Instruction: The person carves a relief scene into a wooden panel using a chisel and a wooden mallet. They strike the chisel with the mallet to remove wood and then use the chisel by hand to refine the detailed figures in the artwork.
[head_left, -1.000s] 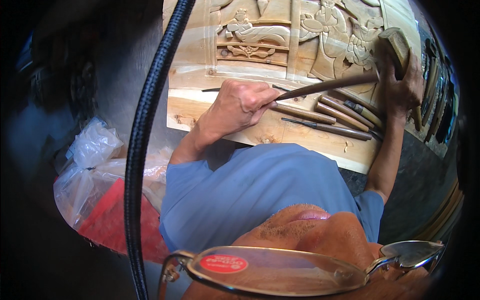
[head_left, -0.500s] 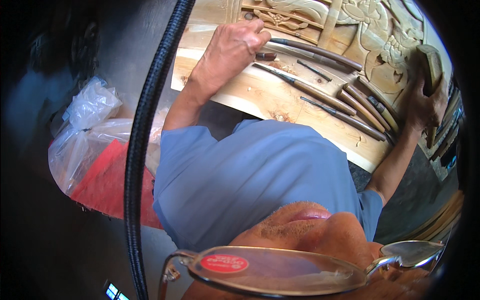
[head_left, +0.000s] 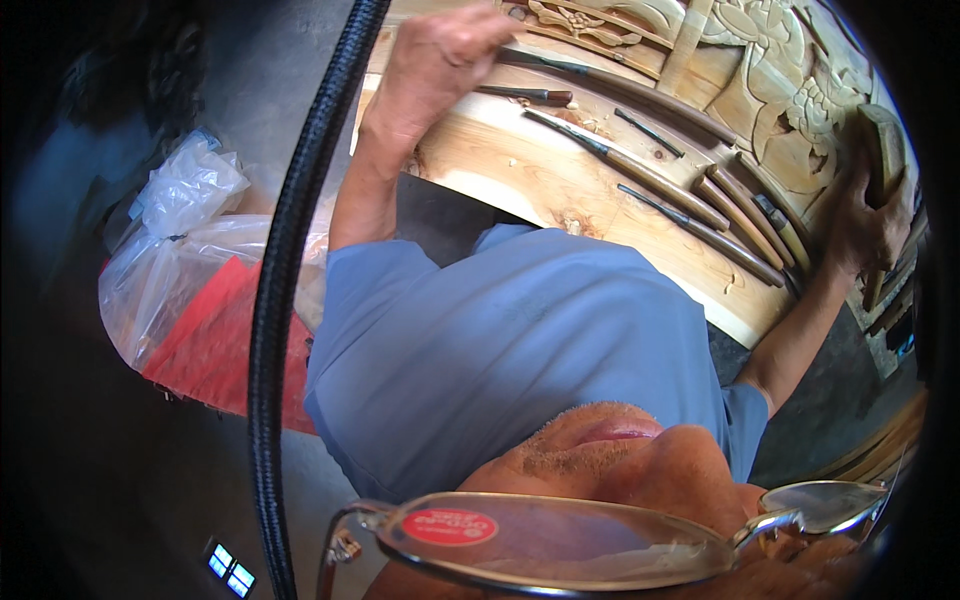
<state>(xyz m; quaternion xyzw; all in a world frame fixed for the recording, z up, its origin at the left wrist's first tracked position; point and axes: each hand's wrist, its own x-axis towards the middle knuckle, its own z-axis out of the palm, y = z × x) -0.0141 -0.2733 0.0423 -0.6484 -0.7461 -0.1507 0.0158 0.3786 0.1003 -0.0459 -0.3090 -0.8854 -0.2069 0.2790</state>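
A: Grip state, both sides?
B: Right hand (head_left: pixel 875 225): wrapped round a wooden mallet (head_left: pixel 882 145), head on the far side, handle end poking out below. Left hand (head_left: pixel 445 70): fingers curled, blurred. Can't tell how tightly closed, or if holding anything.

A: Nearest to left?
B: Metal end of a long chisel (head_left: pixel 650 97). Touching or just beside, can't tell. Handle slanting away right. Short chisel (head_left: pixel 550 97) with red-brown handle on the near side of that.

A: Workpiece?
B: Carved relief panel (head_left: pixel 765 65), far side, centre to right, running out of view at top. Mallet at its right end, well apart from left hand.

A: Other tools?
B: On pale board (head_left: pixel 480 165), near side of panel: small black rod (head_left: pixel 648 133), wooden-handled chisel (head_left: pixel 665 188), then darker chisel (head_left: pixel 720 242) nearest the shirt. Bunch of handles (head_left: pixel 745 215) at right, beside right forearm.

A: Step in hand?
B: Judging by posture: handling chisels at left, mallet idle at right. No edge visibly set on the carving.

A: Next move calls for?
B: Probably a firm left hold, clear of sharp ends. Mallet kept back until an edge sits on wood.
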